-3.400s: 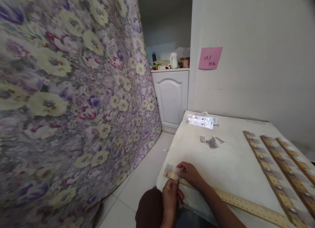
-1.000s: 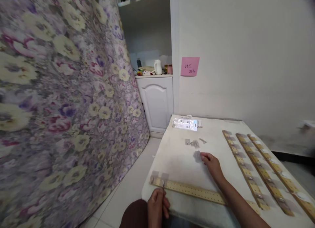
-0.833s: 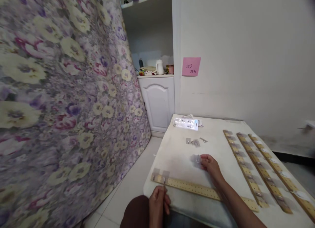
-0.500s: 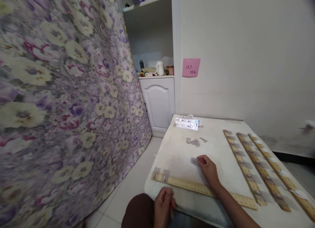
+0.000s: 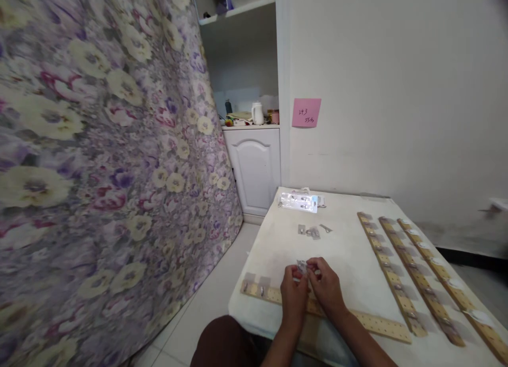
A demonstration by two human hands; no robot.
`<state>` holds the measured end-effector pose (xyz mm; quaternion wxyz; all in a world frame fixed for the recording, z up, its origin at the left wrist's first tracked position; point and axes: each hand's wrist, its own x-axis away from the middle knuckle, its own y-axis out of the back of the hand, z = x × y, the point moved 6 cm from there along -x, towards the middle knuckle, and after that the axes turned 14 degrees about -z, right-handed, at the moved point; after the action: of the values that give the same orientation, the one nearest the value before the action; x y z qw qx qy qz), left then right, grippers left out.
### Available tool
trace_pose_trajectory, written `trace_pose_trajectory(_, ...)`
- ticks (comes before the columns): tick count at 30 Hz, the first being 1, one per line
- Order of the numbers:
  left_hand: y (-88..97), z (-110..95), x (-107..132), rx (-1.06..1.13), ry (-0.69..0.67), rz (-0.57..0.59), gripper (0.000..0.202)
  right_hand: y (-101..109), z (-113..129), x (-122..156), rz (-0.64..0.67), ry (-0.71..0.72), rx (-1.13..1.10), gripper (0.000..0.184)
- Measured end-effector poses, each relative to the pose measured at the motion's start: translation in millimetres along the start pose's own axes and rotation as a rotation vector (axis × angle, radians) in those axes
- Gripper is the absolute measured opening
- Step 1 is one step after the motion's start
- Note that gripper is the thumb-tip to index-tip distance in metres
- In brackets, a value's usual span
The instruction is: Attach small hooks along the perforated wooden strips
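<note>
Left hand [image 5: 293,292] and right hand [image 5: 326,287] meet close together over the white counter [image 5: 341,242], fingertips drawn narrow around one small clear piece [image 5: 301,266]. Both pinch it between them, the left from its nearer side and the right from about three o'clock; fingers partly cover it, so its exact shape cannot be told.

Taking the hands as the dial's centre, a perforated wooden strip [image 5: 380,323] runs from nine o'clock to four, its middle hidden by the hands and right forearm. At its nine o'clock end sit two clear plates with metal hooks [image 5: 262,291], side by side; the wood toward four o'clock shows only rows of holes.

Straight up at twelve lies a lone clear square [image 5: 301,229] with a metal part on it. Just beside it, a shade past twelve, is a small cluster of clear pieces [image 5: 313,233], and at one o'clock a thin greyish piece [image 5: 326,228]. Farther off at twelve, near the counter's far edge, rests a shiny clear package [image 5: 298,202] containing metal parts.

Between two and four o'clock, three rows of wooden strips [image 5: 392,277] slant across the counter, carrying more clear plates. A floral curtain [image 5: 99,171] hangs at ten o'clock.
</note>
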<state>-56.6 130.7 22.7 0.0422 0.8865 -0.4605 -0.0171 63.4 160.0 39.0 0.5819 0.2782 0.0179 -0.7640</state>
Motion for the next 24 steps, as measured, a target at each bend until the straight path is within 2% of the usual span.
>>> trace_pose_trajectory(5,-2.1,5,-3,0.01,0.029,0.029,0.018,-3,-8,1,-0.007,-0.053,-0.019,0.018)
trace_pose_trajectory(8,-0.1,6,-6,0.0,0.056,0.008,0.007,-1,-8,-2,-0.015,-0.055,-0.02,0.019)
trace_pose_trajectory(11,1.9,7,-9,0.008,0.084,-0.01,0.005,6,-13,-9,-0.063,-0.096,-0.034,0.02)
trace_pose_trajectory(14,1.3,9,-10,0.045,0.127,0.018,0.012,11,-34,-17,-0.11,-0.252,-0.074,0.021)
trace_pose_trajectory(17,-0.3,14,-7,0.102,0.183,0.078,0.024,12,-59,-22,-0.09,-0.379,-0.124,0.023)
trace_pose_trajectory(24,5.2,21,7,0.183,0.264,0.169,0.043,20,-95,-25,-0.077,-0.418,-0.106,0.025)
